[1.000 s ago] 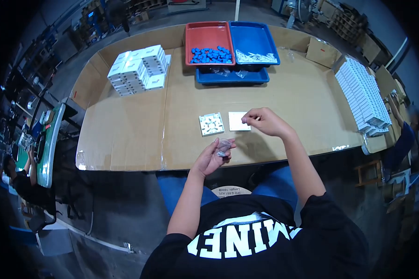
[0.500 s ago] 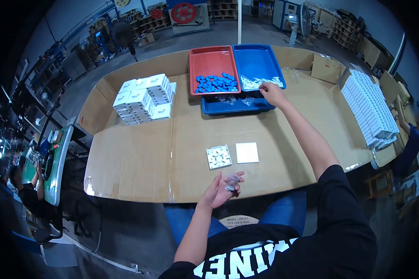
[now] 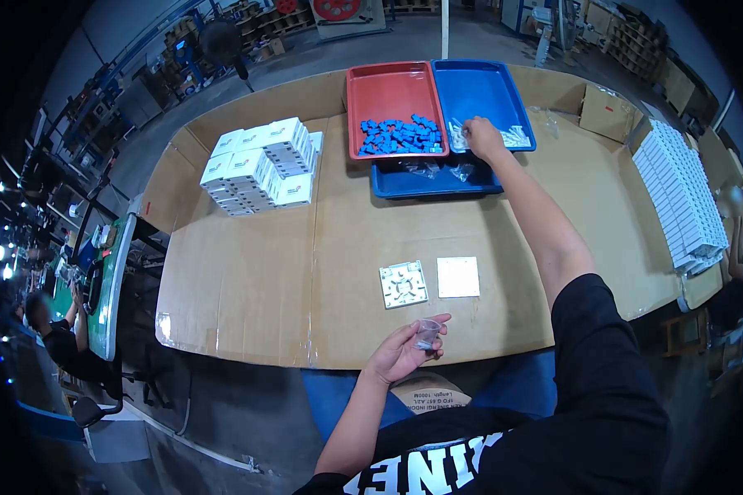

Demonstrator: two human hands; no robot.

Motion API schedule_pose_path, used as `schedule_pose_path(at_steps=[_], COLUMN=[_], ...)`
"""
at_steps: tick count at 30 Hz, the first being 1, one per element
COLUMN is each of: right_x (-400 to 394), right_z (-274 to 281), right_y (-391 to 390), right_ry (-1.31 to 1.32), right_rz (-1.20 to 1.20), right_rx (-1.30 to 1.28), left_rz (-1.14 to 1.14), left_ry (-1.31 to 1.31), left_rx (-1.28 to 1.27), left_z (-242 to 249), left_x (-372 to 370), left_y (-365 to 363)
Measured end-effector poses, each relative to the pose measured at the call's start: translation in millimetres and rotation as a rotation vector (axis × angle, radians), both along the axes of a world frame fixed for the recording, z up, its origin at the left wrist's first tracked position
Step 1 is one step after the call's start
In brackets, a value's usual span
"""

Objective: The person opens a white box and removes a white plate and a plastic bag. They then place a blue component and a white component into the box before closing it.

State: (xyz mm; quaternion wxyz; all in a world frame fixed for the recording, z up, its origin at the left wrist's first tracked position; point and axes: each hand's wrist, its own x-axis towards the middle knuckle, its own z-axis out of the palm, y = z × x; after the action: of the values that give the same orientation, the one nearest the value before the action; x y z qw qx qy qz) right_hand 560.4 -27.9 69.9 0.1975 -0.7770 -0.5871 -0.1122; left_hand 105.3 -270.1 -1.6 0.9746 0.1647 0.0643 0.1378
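My left hand [image 3: 406, 348] holds a small clear plastic bag [image 3: 427, 333] with something small inside, just over the table's front edge. My right hand [image 3: 482, 137] reaches into the blue tray [image 3: 477, 87], its fingers down at the small white pieces [image 3: 515, 138]; what they pinch, if anything, is too small to make out. Beyond my left hand lie a square white frame with inner fittings [image 3: 404, 285] and a plain white square plate [image 3: 458, 277], side by side.
A red tray [image 3: 392, 91] holds blue pieces [image 3: 399, 136]. Under both trays sits another blue tray [image 3: 436, 183] with clear bags. White boxes [image 3: 260, 165] are stacked left; stacked white parts [image 3: 681, 198] stand right. A co-worker [image 3: 62, 334] sits at a green table [image 3: 105, 305].
My right hand has shifted to the left within the white pieces of the blue tray. The view has moved a little. My left hand still holds the clear bag.
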Motion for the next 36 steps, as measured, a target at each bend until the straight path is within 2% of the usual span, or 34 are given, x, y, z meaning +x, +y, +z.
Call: schedule_pose_path(at_steps=[2, 4, 5, 7, 8, 10, 12, 15, 18, 21, 26, 29, 30, 32, 36], right_x=[4.1, 4.9, 4.5, -11.8, -21.4, -48.6, -70.0, -129.2, -204.7, -251.0, -267.1, -261.7, -262.1, -263.2, -262.1], right_z=[-2.0, 8.4, 15.2, 43.9, 59.6, 81.6, 73.5, 34.8, 0.8, -19.1, -4.0, 12.7, 20.4, 31.7, 34.8], right_y=[3.1, -4.9, -7.7, -20.4, -36.0, -80.6, -121.4, -201.0, -279.7, -327.0, -336.2, -330.6, -329.3, -324.2, -313.5], right_ry=[0.029, 0.205, 0.2, 1.129, 1.119, 1.453, 1.466, 1.282, 1.411, 1.482, 1.411, 1.091, 1.088, 0.896, 0.854], right_rz=[-0.031, 0.034, 0.028, 0.092, 0.077, 0.209, 0.225, 0.213, 0.164, 0.183, 0.278, 0.375, 0.378, 0.405, 0.531], right_rx=[0.019, 0.199, 0.2, 0.609, 0.608, 0.608, 0.561, 0.324, 0.228, 0.175, 0.193, 0.003, 0.004, -0.144, -0.166], left_rz=[-0.007, -0.028, -0.035, -0.021, -0.035, 0.001, 0.039, 0.077, 0.079, 0.093, 0.113, 0.115, 0.121, 0.135, 0.151], left_ry=[-0.001, -0.044, -0.048, -0.022, -0.028, -0.009, -0.007, 0.004, 0.003, 0.032, 0.093, 0.123, 0.105, 0.083, 0.097], left_rx=[-0.002, -0.076, -0.075, -0.066, -0.075, 0.012, -0.002, 0.044, 0.112, 0.13, 0.177, 0.212, 0.197, 0.189, 0.201], left_z=[2.2, 4.6, 4.0, -1.4, -6.7, -17.4, -16.1, -17.9, -16.2, -18.9, -15.7, -11.4, -9.4, -5.6, -5.6], left_x=[0.1, 0.2, -0.3, -0.4, 0.5, 0.5, 0.0, -1.0, -2.9, -5.5, -5.7, -4.7, -4.5, -4.4, -5.7], left_y=[0.4, 0.5, 1.0, 1.4, 2.7, 1.4, -0.4, -1.0, 2.4, -1.2, -3.8, -5.6, -6.7, -7.1, -8.4])
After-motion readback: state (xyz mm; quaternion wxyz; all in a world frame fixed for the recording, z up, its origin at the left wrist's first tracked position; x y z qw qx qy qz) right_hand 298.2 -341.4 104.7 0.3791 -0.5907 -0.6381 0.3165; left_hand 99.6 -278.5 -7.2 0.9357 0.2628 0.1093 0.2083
